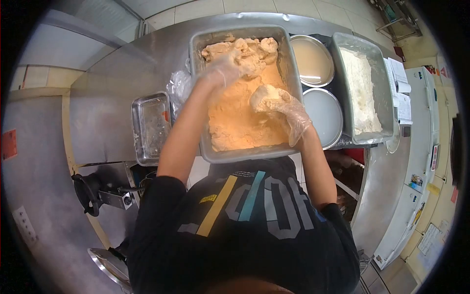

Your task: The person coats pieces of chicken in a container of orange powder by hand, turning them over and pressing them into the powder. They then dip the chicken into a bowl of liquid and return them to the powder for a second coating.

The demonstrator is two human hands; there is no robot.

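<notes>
A deep grey tub (247,155) in front of me holds orange breading flour (232,122). At its far end lies a heap of flour-coated chicken pieces (262,51). My left hand (223,74), in a clear plastic glove, is over the left side of the tub against the heap; motion blurs its fingers, so their grip cannot be read. My right hand (292,113), gloved too, reaches in over the right side. Its fingers are wrapped round a coated chicken piece (263,98) just above the flour.
Right of the tub stand two round pans, one with tan liquid (312,60), one with whitish liquid (322,116). Beyond them is a grey tub of white flour (360,93). A metal tray (151,130) and a crumpled plastic bag (180,87) sit on the left.
</notes>
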